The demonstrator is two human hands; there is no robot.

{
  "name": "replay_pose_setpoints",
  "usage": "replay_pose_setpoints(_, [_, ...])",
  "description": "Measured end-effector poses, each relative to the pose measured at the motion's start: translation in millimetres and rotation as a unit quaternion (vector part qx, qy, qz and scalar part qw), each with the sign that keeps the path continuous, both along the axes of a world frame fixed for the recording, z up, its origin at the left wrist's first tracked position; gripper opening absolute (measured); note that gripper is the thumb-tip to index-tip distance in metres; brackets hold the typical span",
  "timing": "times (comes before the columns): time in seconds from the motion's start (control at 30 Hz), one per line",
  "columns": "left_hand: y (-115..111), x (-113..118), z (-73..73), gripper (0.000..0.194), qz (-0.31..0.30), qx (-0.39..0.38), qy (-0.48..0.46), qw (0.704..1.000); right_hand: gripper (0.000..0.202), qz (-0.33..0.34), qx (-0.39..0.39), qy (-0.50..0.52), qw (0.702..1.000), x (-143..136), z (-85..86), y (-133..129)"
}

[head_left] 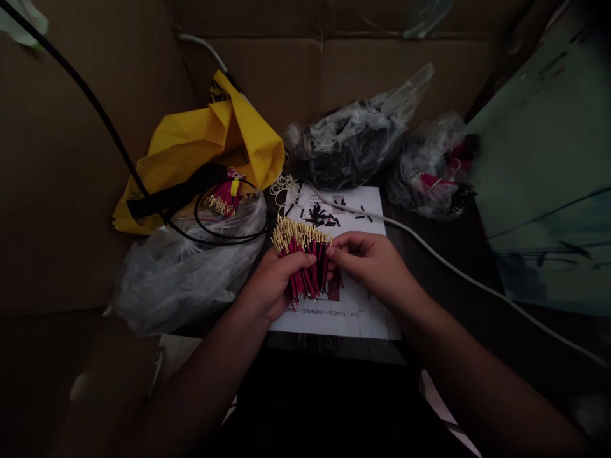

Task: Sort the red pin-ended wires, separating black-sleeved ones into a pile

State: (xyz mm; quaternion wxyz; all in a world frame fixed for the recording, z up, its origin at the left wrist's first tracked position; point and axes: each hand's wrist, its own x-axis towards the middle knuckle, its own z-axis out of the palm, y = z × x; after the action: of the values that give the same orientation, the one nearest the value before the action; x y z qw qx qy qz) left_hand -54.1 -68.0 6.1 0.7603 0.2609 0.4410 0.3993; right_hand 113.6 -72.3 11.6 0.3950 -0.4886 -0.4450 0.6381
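Note:
A thick bundle of short dark-red wires [305,278] with gold-coloured metal ends upward is gripped in my left hand [274,280], its thumb lying across the front. My right hand [370,257] meets the bundle's right edge, thumb and forefinger pinched together. What is between those fingertips is too small to make out. Beneath both hands lies a printed white sheet [367,318]. Small black tube pieces [321,216] are scattered over its upper part, just beyond the gold ends.
To the left are a yellow bag [181,137], a clear plastic bag [181,273] and another wire bundle [224,198]. Behind stands a plastic bag of dark contents [344,143]; another bag [424,172] holds red wires. A white cable [439,254] crosses the right side. Cardboard walls [267,70] enclose the back.

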Motion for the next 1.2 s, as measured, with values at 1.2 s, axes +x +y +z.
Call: replay_pose_setpoints(1.2, [0.9, -1.4, -0.3, 0.036, -0.027, -0.008, -0.025, 0.999, 0.019, -0.017, -0.011, -0.028, 0.999, 5.8, 1.4, 5.6])
